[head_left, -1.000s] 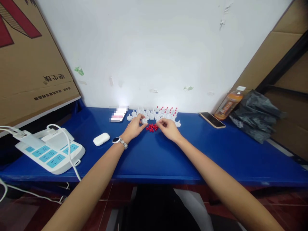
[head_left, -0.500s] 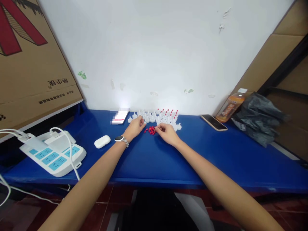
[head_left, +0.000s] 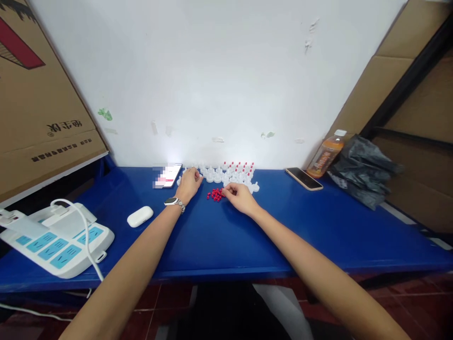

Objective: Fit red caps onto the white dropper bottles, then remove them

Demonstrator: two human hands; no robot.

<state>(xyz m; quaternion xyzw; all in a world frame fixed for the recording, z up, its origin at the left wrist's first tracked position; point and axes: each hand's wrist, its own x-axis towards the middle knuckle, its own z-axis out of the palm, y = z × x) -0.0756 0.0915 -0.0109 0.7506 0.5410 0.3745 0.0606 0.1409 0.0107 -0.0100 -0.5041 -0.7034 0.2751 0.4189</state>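
My left hand (head_left: 188,184), a watch (head_left: 172,201) at its wrist, rests with curled fingers at the left end of a cluster of white plastic nozzle caps (head_left: 210,177). What its fingertips grip is hidden. Just in front of that cluster lies a loose pile of small red caps (head_left: 214,194). At the right edge of this pile my right hand (head_left: 239,197) is pinched, with a small red cap at its thumb and forefinger. Towards the back right, several nozzles stand upright in rows with red tips (head_left: 246,164).
A lit phone (head_left: 173,175) and a white earbud case (head_left: 140,216) lie on the left. Further left is a power strip (head_left: 58,250) with white cables. A dark phone (head_left: 304,179), a drink bottle (head_left: 326,153) and a black plastic bag (head_left: 363,170) occupy the right side. A wall backs the blue table (head_left: 226,245).
The camera view has shifted slightly, moving the scene left. My left hand has moved back a little among the white nozzle caps. My right hand stays beside the red pile.
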